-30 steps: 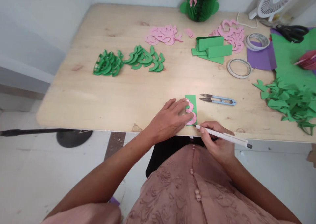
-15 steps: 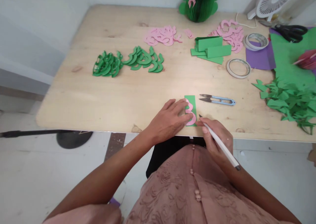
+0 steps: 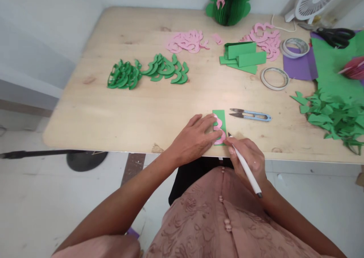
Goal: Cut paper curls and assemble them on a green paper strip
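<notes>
A curved pink paper cutout [image 3: 220, 137] lies on a green paper strip [image 3: 222, 116] at the table's front edge. My left hand [image 3: 196, 138] rests flat over their left side, fingers spread, pressing both onto the wood. In my right hand [image 3: 250, 157] is a white pen [image 3: 247, 168], gripped between thumb and fingers. Its dark tip points up and left, just right of the green strip; whether it touches the paper I cannot tell. Beyond my right hand lie small blue thread snips [image 3: 250, 114], their blades toward the left.
Green cutouts [image 3: 165, 68] and pink cutouts [image 3: 186, 42] lie in piles farther back. Folded green strips [image 3: 243, 55], tape rolls [image 3: 275, 78] and green scraps [image 3: 335, 118] are to the right. Black scissors [image 3: 335, 36] and a white fan [image 3: 315, 2] stand at the back right.
My right hand has shifted slightly left, and the pen has turned more upright, its rear end swinging left. My left hand and the papers under it stay put.
</notes>
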A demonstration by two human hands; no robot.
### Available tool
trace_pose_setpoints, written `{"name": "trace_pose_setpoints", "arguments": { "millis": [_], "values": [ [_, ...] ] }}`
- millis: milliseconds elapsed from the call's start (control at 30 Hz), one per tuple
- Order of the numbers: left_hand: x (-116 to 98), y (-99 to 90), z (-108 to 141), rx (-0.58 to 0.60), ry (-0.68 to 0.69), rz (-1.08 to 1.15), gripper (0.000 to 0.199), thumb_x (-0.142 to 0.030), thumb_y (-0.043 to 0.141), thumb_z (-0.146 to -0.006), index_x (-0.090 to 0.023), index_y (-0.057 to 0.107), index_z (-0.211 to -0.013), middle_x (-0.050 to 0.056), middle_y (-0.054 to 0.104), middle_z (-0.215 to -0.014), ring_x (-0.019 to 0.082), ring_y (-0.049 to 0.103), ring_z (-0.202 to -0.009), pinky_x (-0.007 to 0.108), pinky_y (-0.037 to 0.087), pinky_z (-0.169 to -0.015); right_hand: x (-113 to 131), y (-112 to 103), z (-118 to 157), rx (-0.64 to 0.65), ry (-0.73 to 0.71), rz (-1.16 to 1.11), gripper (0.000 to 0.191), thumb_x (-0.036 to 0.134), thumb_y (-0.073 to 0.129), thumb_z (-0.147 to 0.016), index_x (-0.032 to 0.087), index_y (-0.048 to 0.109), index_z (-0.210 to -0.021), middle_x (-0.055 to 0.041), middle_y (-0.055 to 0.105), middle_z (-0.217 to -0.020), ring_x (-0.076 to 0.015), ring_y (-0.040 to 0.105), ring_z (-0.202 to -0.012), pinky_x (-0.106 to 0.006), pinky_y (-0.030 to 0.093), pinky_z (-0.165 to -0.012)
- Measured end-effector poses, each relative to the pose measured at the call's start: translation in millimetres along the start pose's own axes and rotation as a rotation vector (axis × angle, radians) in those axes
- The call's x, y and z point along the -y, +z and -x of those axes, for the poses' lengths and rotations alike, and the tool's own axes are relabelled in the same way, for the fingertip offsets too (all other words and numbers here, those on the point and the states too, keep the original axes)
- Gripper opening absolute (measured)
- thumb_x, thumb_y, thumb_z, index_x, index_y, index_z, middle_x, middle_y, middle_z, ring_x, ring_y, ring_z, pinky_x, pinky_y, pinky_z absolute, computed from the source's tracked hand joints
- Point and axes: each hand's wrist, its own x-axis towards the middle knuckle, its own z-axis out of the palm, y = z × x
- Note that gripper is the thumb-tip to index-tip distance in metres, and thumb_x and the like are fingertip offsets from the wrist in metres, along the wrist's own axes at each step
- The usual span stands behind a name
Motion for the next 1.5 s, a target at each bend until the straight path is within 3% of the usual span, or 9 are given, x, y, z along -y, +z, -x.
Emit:
{"name": "trace_pose_setpoints", "arguments": {
  "millis": [500,767,933,1100,1500],
  "values": [
    [-1.8,-2.6,-0.9,0.033,-0.012,0.008,0.026,-0.021,0.042,-0.091,-0.024,0.056,-0.112,0.011,0.050,-0.126,0.024,0.034,-0.132,0.044,0.026,-0.107,-3.1,2.2,2.9,-0.028,-0.044,0.012,0.032,0.008,0.056,-0.082,0.017,0.061,-0.113,-0.0070,0.073,-0.086,-0.0199,0.062,-0.073,-0.033,0.051,-0.068],
    [-1.3,-3.0,-1.6,0.045,-0.010,0.005,0.024,-0.022,0.044,-0.090,-0.024,0.056,-0.110,0.011,0.050,-0.128,0.025,0.034,-0.132,0.046,0.027,-0.107,5.3,-8.8,-3.9,-0.056,0.199,-0.239,0.024,0.011,0.053,-0.085,0.019,0.063,-0.106,-0.0068,0.069,-0.093,-0.0193,0.063,-0.084,-0.034,0.050,-0.075],
    [-1.1,-2.0,-0.7,0.022,-0.008,0.008,0.023,-0.022,0.044,-0.090,-0.023,0.057,-0.110,0.012,0.050,-0.126,0.026,0.035,-0.132,0.045,0.028,-0.106,9.8,-11.5,-4.5,-0.037,0.301,-0.222,0.012,0.015,0.057,-0.083,0.019,0.066,-0.091,-0.0029,0.068,-0.079,-0.0151,0.062,-0.069,-0.027,0.049,-0.063],
    [-0.7,-1.5,-0.7,0.023,-0.009,0.015,0.024,-0.022,0.042,-0.091,-0.024,0.056,-0.110,0.012,0.050,-0.127,0.025,0.034,-0.132,0.045,0.027,-0.107,11.4,-7.5,0.3,-0.017,0.369,-0.156,0.008,0.020,0.060,-0.080,0.021,0.062,-0.088,0.0005,0.068,-0.075,-0.0133,0.063,-0.061,-0.023,0.048,-0.055],
    [-1.2,-1.3,-1.2,0.005,-0.006,0.017,0.022,-0.022,0.043,-0.090,-0.024,0.058,-0.107,0.012,0.051,-0.125,0.025,0.036,-0.131,0.045,0.029,-0.106,10.7,-1.9,-1.9,0.015,0.267,-0.080,0.002,0.020,0.058,-0.080,0.021,0.060,-0.080,0.0006,0.067,-0.070,-0.0141,0.063,-0.062,-0.026,0.049,-0.059]
  ]
}}
